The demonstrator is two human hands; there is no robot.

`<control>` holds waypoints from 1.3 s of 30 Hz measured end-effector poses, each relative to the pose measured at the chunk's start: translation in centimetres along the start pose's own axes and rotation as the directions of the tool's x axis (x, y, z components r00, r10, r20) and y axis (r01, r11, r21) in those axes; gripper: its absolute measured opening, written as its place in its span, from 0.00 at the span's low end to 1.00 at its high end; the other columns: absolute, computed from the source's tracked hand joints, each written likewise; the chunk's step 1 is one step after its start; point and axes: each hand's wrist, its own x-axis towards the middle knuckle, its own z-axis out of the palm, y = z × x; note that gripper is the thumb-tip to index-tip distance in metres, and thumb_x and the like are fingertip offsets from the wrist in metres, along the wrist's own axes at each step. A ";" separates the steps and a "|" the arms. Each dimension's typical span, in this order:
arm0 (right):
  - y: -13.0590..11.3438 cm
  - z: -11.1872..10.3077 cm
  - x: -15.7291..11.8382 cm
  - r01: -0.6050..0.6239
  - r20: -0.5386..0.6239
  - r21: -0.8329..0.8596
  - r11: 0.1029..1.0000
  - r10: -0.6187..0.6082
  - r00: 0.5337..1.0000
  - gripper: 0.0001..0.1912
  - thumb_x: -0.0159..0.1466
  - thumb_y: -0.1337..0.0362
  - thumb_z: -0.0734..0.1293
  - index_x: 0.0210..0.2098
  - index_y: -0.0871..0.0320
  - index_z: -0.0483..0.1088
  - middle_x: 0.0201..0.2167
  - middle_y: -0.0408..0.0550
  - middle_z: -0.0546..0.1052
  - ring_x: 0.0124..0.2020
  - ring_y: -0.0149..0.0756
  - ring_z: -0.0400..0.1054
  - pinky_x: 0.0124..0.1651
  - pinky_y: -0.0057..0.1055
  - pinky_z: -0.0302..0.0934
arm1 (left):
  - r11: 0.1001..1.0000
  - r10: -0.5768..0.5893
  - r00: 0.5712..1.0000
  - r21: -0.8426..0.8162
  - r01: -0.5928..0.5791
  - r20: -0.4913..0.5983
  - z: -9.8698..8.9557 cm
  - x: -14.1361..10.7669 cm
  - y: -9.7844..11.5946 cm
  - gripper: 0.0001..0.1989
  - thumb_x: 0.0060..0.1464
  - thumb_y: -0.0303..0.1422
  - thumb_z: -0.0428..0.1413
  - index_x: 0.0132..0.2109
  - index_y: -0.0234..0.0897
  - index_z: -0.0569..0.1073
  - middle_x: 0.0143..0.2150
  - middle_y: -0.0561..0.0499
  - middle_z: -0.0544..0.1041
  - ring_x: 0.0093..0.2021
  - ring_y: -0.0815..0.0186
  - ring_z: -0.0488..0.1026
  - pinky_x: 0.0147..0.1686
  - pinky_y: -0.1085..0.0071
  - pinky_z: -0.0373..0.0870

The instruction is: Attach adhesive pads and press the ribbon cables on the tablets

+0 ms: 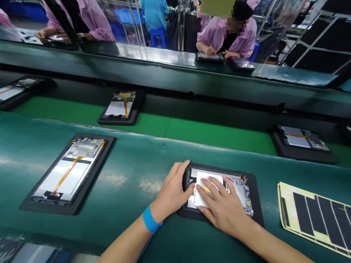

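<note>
On a dark green, glossy worktop [134,163], a flat, opened tablet-like device with exposed circuitry [239,194] lies on a black rectangular pad [254,194], near the centre of the scene. The right hand [225,205] rests palm down over it, fingers moderately spread and nearly straight, their tips on a white, flat rectangular piece [200,200] that lies over the device's left half. The left hand [173,189], below a bright blue wristband [151,219], is at the device's left end, thumb and forefinger apart; whether they grip the edge I cannot tell. Farther left lies a second opened device with an orange ribbon strip [70,170], on its own black pad; to the right is a yellow-edged sheet with black strips [335,222]. Beyond, a bright green belt [178,129] carries more opened devices, and a co-worker in pink [209,35] sits on the far side.
</note>
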 end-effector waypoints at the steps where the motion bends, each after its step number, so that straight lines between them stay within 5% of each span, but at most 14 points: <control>1: 0.0 0.1 0.0 0.002 -0.001 0.003 1.000 -0.002 1.000 0.24 0.72 0.50 0.63 0.61 0.55 0.71 0.61 0.53 0.75 0.62 0.49 0.63 0.73 0.49 0.31 | 1.000 0.001 1.000 0.004 -0.001 0.000 0.0 0.0 0.0 0.33 0.56 0.29 0.56 0.68 0.38 0.59 0.58 0.41 0.69 0.59 0.53 0.69 0.59 0.54 0.71; 11: 0.2 0.0 0.3 0.098 0.002 0.014 0.995 -0.098 0.995 0.24 0.71 0.50 0.64 0.61 0.55 0.70 0.59 0.52 0.76 0.62 0.48 0.62 0.72 0.50 0.37 | 0.999 -0.017 1.000 -0.037 0.018 0.026 -0.7 0.1 0.0 0.33 0.56 0.28 0.56 0.67 0.41 0.60 0.58 0.42 0.69 0.56 0.55 0.71 0.58 0.54 0.72; 23: -0.1 0.0 -0.1 0.013 -0.065 -0.030 0.999 -0.015 0.998 0.22 0.71 0.52 0.64 0.58 0.57 0.73 0.58 0.54 0.77 0.61 0.48 0.63 0.73 0.50 0.32 | 0.995 -0.011 1.000 -0.096 0.012 0.016 -1.0 0.2 -0.2 0.30 0.57 0.28 0.55 0.66 0.40 0.61 0.56 0.43 0.70 0.51 0.59 0.73 0.55 0.56 0.74; 39: 0.0 -0.1 0.4 0.037 -0.046 -0.022 0.999 -0.038 0.998 0.24 0.72 0.51 0.63 0.59 0.61 0.73 0.59 0.55 0.76 0.62 0.49 0.62 0.73 0.50 0.33 | 1.000 0.004 1.000 0.027 -0.005 0.021 -0.2 -0.1 0.3 0.32 0.58 0.30 0.55 0.68 0.39 0.59 0.61 0.39 0.67 0.62 0.52 0.68 0.61 0.51 0.70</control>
